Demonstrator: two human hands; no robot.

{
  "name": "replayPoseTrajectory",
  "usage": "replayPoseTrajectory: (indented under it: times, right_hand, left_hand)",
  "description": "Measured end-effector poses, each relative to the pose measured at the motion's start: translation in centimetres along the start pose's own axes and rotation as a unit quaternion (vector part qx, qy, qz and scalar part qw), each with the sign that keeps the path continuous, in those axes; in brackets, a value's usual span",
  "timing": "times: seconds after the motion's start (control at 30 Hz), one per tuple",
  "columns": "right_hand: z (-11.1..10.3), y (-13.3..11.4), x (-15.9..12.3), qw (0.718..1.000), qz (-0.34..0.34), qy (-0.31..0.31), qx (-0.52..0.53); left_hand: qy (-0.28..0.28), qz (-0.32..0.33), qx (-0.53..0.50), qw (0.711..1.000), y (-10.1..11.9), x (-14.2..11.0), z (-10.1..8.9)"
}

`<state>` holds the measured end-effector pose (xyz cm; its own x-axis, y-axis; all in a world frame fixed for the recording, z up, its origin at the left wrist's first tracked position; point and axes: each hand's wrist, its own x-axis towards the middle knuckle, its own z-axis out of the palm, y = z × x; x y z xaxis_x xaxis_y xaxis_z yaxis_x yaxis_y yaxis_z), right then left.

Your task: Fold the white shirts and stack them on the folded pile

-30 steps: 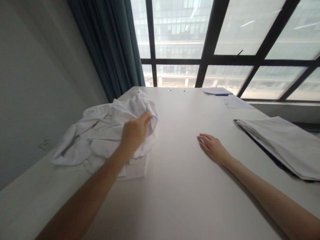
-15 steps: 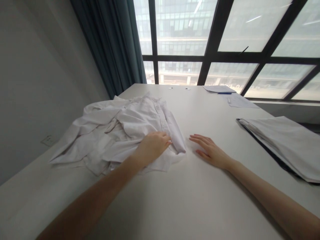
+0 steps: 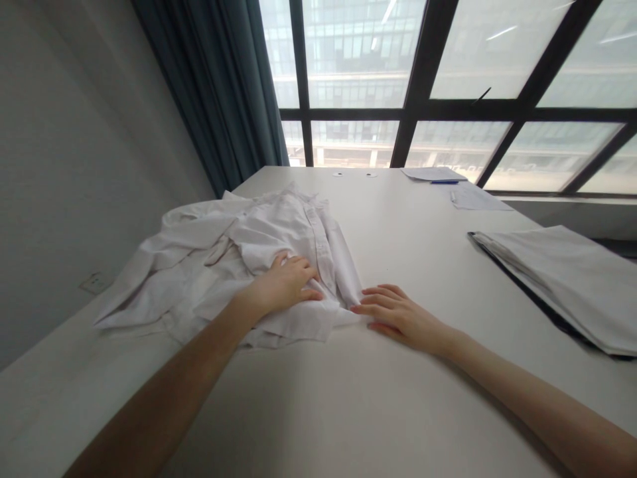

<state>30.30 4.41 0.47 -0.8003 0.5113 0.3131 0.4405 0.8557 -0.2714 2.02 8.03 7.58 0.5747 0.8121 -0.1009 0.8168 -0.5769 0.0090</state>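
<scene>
A crumpled white button-up shirt (image 3: pixel 269 226) lies spread over the left half of the table, its button placket running along the right side. My left hand (image 3: pixel 283 282) rests flat on the lower part of the shirt, fingers apart. Beside the shirt's lower right corner is my right hand (image 3: pixel 398 318), palm down with fingers stretched out. Its fingertips touch the cloth edge there, and nothing is visibly gripped.
A white table (image 3: pixel 398 411) carries everything. Folded white cloth (image 3: pixel 572 285) on a dark flat backing lies at the right. Papers (image 3: pixel 432 174) and a blue pen (image 3: pixel 444 182) are at the far end, before the window. A blue curtain (image 3: pixel 219 86) hangs at the left.
My left hand has shifted left and spread its fingers flat on the shirt. My right hand has moved left and slightly down, reaching the shirt's corner.
</scene>
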Motion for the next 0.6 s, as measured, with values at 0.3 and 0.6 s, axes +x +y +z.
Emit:
replayPoseTrajectory:
  times: [0.3,0.6]
  right_hand:
    - [-3.4,6.1,-2.6,0.983,0.093,0.044,-0.154]
    - [-6.9,12.2,-8.5,0.859,0.385,0.108,-0.320]
  left_hand:
    - [0.050,-0.024,0.010,0.998,-3.2,-0.8,-1.7]
    - [0.075,-0.180,-0.020,0.981,-9.7,-2.8,-2.9]
